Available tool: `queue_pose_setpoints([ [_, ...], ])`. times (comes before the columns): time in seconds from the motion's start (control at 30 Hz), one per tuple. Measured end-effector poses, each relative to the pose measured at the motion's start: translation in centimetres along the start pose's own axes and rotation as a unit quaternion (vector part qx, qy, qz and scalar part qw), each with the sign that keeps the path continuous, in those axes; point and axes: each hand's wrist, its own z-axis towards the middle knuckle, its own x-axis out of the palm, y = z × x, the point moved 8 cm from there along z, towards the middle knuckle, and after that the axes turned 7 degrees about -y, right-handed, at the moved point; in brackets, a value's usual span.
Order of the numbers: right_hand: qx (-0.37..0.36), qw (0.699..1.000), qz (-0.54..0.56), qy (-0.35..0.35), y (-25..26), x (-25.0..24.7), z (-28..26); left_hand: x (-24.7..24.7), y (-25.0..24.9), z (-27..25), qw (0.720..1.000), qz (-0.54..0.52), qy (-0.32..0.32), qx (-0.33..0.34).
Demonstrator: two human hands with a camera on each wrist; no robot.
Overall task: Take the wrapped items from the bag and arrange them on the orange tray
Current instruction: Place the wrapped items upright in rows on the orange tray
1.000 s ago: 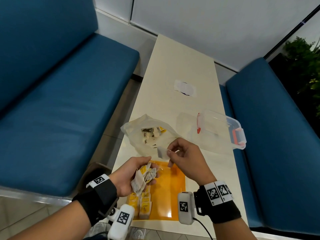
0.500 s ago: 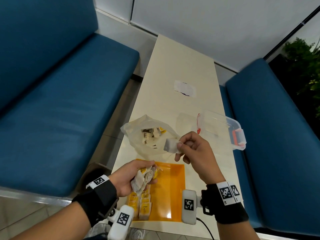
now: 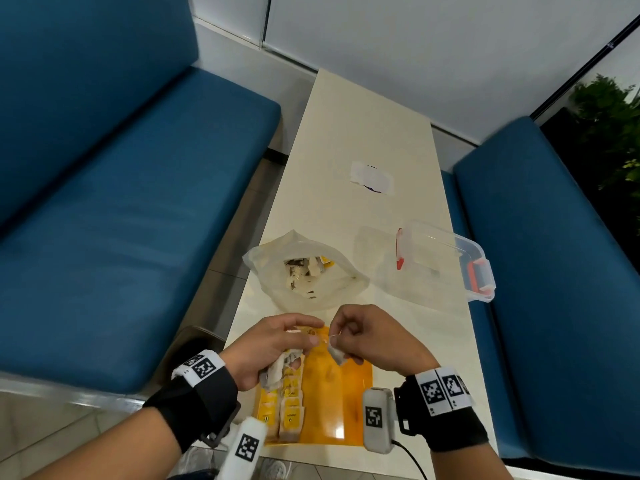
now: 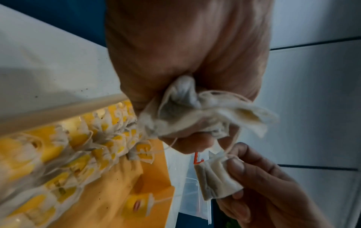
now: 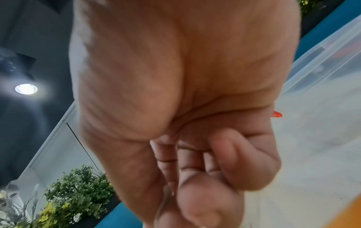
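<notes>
**String snag risk over orange tray**

Since half a second ago the right hand [image 3: 369, 336] is dropping back from 12 o'clock to meet the left hand [image 3: 273, 344] above the orange tray [image 3: 349, 403]. It is pinching one tea bag [image 4: 216, 177]; the left is clutching a bundle of tea bags [image 4: 197, 114]. A string seems to be linking both, so pulling apart is likely dragging bags loose. Rows are filling the tray's 9 o'clock side; 3 o'clock is lying open. The bag [image 3: 304, 271] is sitting at 12 o'clock.
</notes>
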Motion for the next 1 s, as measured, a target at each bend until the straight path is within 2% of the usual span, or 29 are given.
queue_pose_setpoints([
  [0.07,0.002,1.000,-0.005,0.004,-0.1,0.4,0.2,0.6,-0.1,-0.1,0.999,0.037,0.014,0.015],
  [0.27,0.003,1.000,-0.009,0.005,-0.2,0.6,0.4,0.9,-0.1,0.3,0.993,0.106,-0.012,0.059],
  [0.47,0.008,1.000,0.002,0.005,-0.4,0.5,0.2,1.1,-0.4,0.5,0.983,0.168,-0.006,0.078],
  [0.6,0.035,0.999,-0.025,0.000,-1.6,-0.2,0.1,0.7,-0.4,0.3,0.988,0.147,0.003,0.057],
  [0.8,0.076,0.984,-0.160,0.005,-4.7,-0.9,-0.5,-0.4,-0.6,-0.1,0.995,0.097,0.016,0.028],
  [1.0,0.098,0.980,-0.171,0.027,-6.4,0.0,-0.8,-1.0,-0.7,-0.1,0.995,0.086,0.015,0.044],
])
